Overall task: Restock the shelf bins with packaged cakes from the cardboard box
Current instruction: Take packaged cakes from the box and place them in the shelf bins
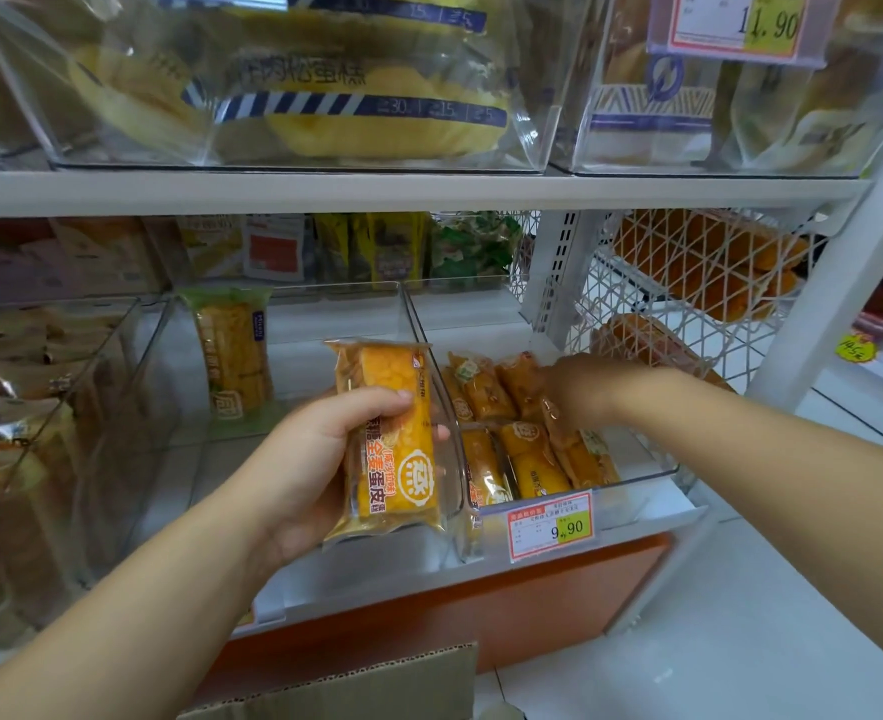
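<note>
Bare forearms [132,615] — bare left hand [314,459], bare right hand [579,392]

I see bright, even shop light with no hard shadows; only the back of the lower shelf [325,314] sits dimmer. Glare streaks the clear upper bin [293,122] and whitens its walls. The centre is fairly sharp: I can read the print on the cake [397,459]. The brown packs [13,433] at left smear into blur, and the shelf post [844,262] leans with wide-angle bend.

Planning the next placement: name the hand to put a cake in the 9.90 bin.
Likely left: left hand grips a packaged cake beside the bin; right hand reaches among its packs.
</note>
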The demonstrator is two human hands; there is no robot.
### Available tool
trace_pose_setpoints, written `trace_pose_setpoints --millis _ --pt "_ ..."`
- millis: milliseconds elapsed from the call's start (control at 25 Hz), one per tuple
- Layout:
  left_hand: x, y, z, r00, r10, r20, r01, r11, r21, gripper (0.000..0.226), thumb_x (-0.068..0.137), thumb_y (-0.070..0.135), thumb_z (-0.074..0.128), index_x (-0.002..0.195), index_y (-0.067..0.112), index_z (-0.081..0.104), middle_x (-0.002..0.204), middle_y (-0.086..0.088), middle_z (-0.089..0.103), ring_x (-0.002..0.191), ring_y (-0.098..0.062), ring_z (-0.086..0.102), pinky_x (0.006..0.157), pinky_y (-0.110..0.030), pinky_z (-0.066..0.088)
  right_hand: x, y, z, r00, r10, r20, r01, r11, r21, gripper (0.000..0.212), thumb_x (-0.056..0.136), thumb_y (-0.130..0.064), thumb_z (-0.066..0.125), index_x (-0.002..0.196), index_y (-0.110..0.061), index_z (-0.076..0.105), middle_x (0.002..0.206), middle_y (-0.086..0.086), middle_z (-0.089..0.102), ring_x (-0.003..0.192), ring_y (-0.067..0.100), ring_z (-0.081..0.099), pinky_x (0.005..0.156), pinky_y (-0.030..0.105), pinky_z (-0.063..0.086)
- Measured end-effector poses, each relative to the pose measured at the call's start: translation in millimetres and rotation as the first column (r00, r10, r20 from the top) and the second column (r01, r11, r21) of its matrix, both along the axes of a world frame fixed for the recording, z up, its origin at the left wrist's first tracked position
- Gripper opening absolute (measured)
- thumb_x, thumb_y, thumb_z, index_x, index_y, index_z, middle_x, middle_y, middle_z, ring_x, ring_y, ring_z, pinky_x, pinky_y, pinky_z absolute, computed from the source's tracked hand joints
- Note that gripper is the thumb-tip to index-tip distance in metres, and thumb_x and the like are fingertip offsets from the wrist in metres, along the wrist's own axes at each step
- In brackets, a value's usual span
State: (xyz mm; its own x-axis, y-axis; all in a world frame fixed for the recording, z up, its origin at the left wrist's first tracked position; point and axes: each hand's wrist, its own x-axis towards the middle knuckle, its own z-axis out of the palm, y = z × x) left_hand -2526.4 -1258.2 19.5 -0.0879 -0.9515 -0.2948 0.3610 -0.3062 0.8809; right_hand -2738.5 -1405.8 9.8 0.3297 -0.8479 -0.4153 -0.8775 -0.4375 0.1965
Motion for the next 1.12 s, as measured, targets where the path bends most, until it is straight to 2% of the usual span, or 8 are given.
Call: trace_pose_setpoints --millis 160,320,440,520,640,760,880,1120 --pt "-1.7 2.4 -0.2 1.0 -0.007 0.001 0.007 1.0 0.017 0.031 0.082 0.018 0.058 0.109 0.004 0.065 0.1 -0.023 0.073 0.077 -0.032 0.073 0.063 -0.042 0.062 6.3 12.4 -15.1 0.998 0.019 -0.058 -0.014 0.995 0.095 0.055 0.096 -0.014 0.046 0.149 -0.024 0.034 0.143 0.007 0.046 0.117 0.025 0.052 0.087 0.028 0.045" --pt "-0.2 4.6 -0.2 1.0 -0.024 0.008 0.024 0.999 0.024 0.045 0.073 0.021 0.061 0.115 0.004 0.064 0.101 -0.022 0.073 0.076 -0.03 0.073 0.059 -0.039 0.061 10.0 13.1 -21.3 0.996 0.001 0.086 -0.013 0.99 0.138 0.053 0.097 -0.016 0.043 0.146 -0.036 0.037 0.151 0.003 0.039 0.128 0.024 0.047 0.095 0.025 0.04" --pt "0.1 2.4 -2.3 1.0 -0.015 0.008 0.014 1.0 0.025 0.037 0.081 0.019 0.059 0.114 0.004 0.065 0.102 -0.022 0.073 0.077 -0.031 0.072 0.062 -0.041 0.061 5.6 15.0 -17.5 0.992 -0.018 0.122 -0.002 0.987 0.161 0.067 0.095 -0.008 0.044 0.151 -0.037 0.022 0.131 0.007 0.05 0.094 0.021 0.058 0.068 0.021 0.045" --pt "0.1 0.1 -4.2 1.0 -0.017 0.023 0.016 0.999 0.028 0.038 0.078 0.021 0.06 0.113 0.005 0.064 0.101 -0.021 0.073 0.079 -0.032 0.072 0.064 -0.042 0.061 1.1 15.6 -8.1 0.997 -0.056 0.051 0.049 0.988 0.145 0.073 0.092 -0.009 0.054 0.153 -0.024 0.018 0.12 0.009 0.053 0.083 0.018 0.053 0.059 0.02 0.041" --pt "-3.0 -1.1 -4.5 0.999 -0.029 0.025 0.029 0.999 0.028 0.044 0.076 0.022 0.061 0.116 0.005 0.063 0.101 -0.02 0.074 0.082 -0.032 0.072 0.068 -0.043 0.061 -1.5 21.8 -11.4 0.995 -0.074 -0.064 0.082 0.988 0.13 0.065 0.083 -0.02 0.07 0.14 -0.011 0.038 0.111 0.008 0.058 0.092 0.021 0.057 0.067 0.026 0.05" --pt "-4.9 -0.6 -4.4 0.999 -0.031 0.016 0.031 0.999 0.023 0.037 0.085 0.019 0.058 0.119 0.005 0.062 0.101 -0.02 0.074 0.083 -0.03 0.072 0.072 -0.043 0.061 -2.8 23.6 -22.0 0.991 -0.121 -0.047 0.126 0.985 0.12 0.079 0.082 -0.02 0.069 0.146 -0.015 0.024 0.127 0.015 0.046 0.098 0.027 0.06 0.08 0.033 0.057" --pt "-3.1 1.2 -5.3 1.0 -0.023 0.01 0.023 0.999 0.023 0.03 0.087 0.017 0.057 0.114 0.006 0.063 0.103 -0.022 0.073 0.082 -0.031 0.072 0.072 -0.044 0.06 0.7 28.1 -21.3 0.987 -0.114 -0.114 0.114 0.993 -0.005 0.072 0.09 -0.015 0.059 0.149 -0.011 0.017 0.142 0.019 0.026 0.115 0.035 0.054 0.088 0.034 0.05" --pt "-4.9 5.0 -3.6 1.0 -0.004 0.014 0.004 1.0 0.028 0.027 0.091 0.016 0.055 0.115 0.005 0.062 0.101 -0.022 0.073 0.085 -0.031 0.071 0.077 -0.048 0.058 0.1 34.3 -14.1 0.99 -0.061 -0.126 0.073 0.993 0.091 0.071 0.087 -0.016 0.064 0.146 -0.018 0.027 0.138 0.016 0.038 0.112 0.029 0.055 0.072 0.026 0.042"
